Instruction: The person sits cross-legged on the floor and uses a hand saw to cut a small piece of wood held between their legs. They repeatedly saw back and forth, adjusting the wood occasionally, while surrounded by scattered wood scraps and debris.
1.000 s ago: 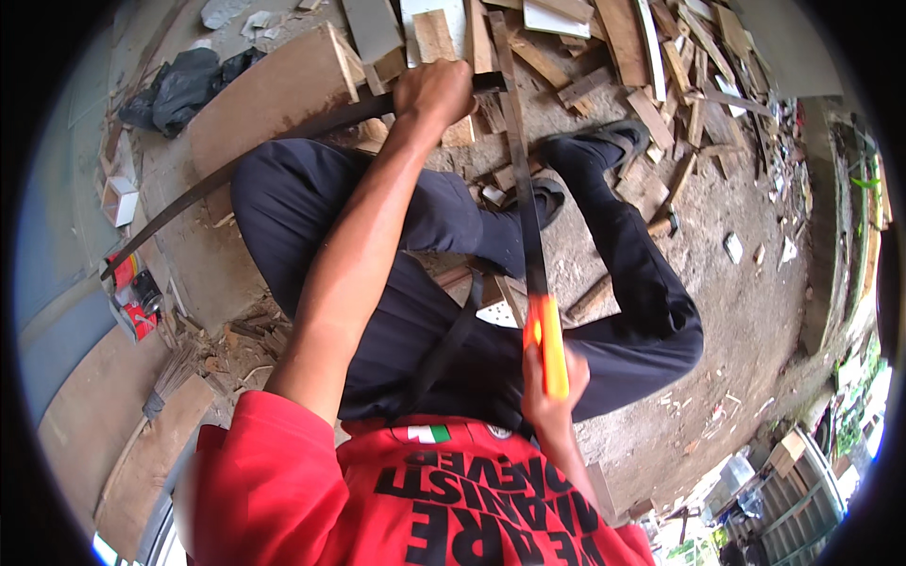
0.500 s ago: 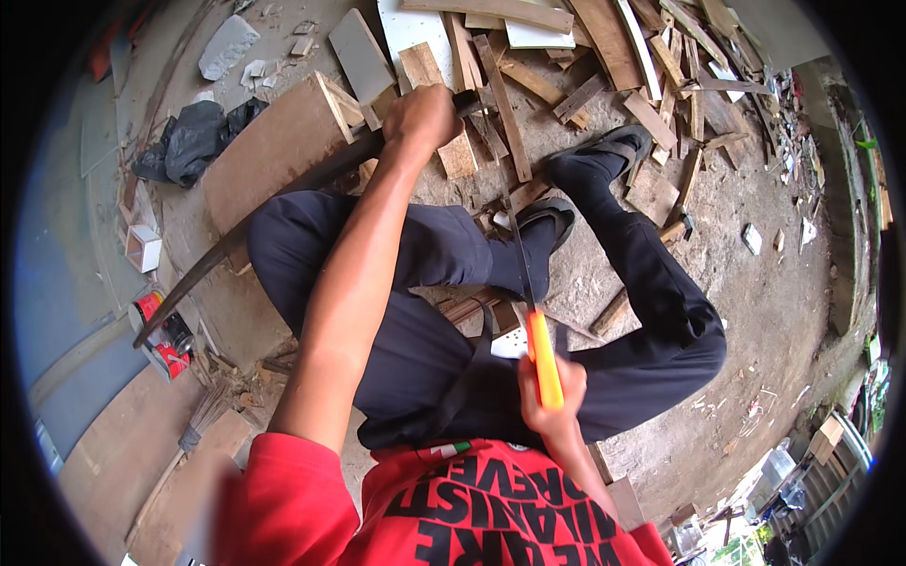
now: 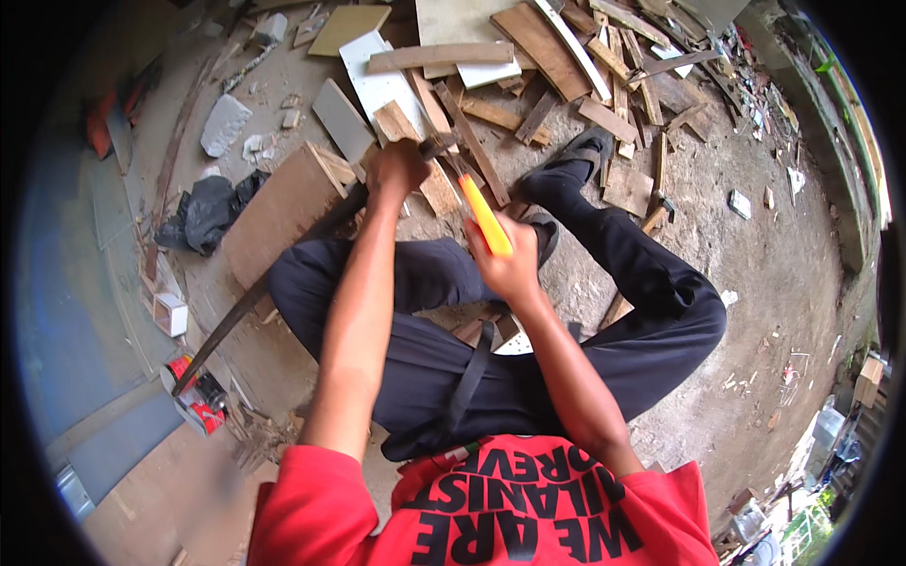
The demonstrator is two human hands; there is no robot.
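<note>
Gripping a long dark strip [image 3: 334,218] close to its far end, the person's left hand [image 3: 396,172] has its fingers wrapped around it. From where I stand, the strip slants past the raised left knee and down to the person's left. To the right of the strip's far end, the right hand [image 3: 510,264] is closed around the yellow-orange handle of a saw [image 3: 486,217]. Little of the blade shows, right by that end of the strip; I cannot tell whether they touch.

Just left of the strip is a brown board [image 3: 276,215], with a crumpled dark plastic bag [image 3: 209,211] farther out on the same side. Down at the strip's low end I see red cans [image 3: 205,416]. Beyond its far end, a heap of wood offcuts [image 3: 540,49] covers the ground, and a sandalled foot [image 3: 566,168] rests to the right of that end.
</note>
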